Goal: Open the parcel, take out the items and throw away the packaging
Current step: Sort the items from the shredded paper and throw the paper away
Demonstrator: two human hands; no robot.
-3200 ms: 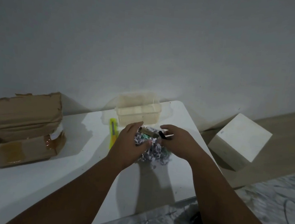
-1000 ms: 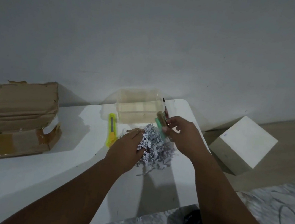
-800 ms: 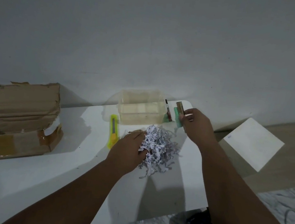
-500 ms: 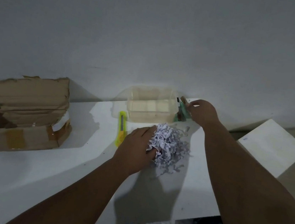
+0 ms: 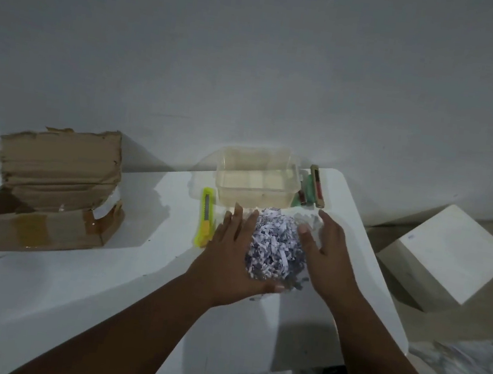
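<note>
A heap of shredded white paper filling lies on the white table. My left hand presses against its left side with fingers spread. My right hand cups its right side, fingers apart, holding nothing else. Several small items, one green and one brown with a dark red strip, lie at the table's far right corner beside a clear plastic tub. The torn-open cardboard parcel sits at the left with its flap up.
A yellow-green utility knife lies just left of my left hand. A white cube box stands on the floor to the right of the table. The wall runs directly behind the table.
My right hand carried small items from the shredded paper to the spot right of the tub, let them go, and came back to the heap. The left hand stayed on the paper.
</note>
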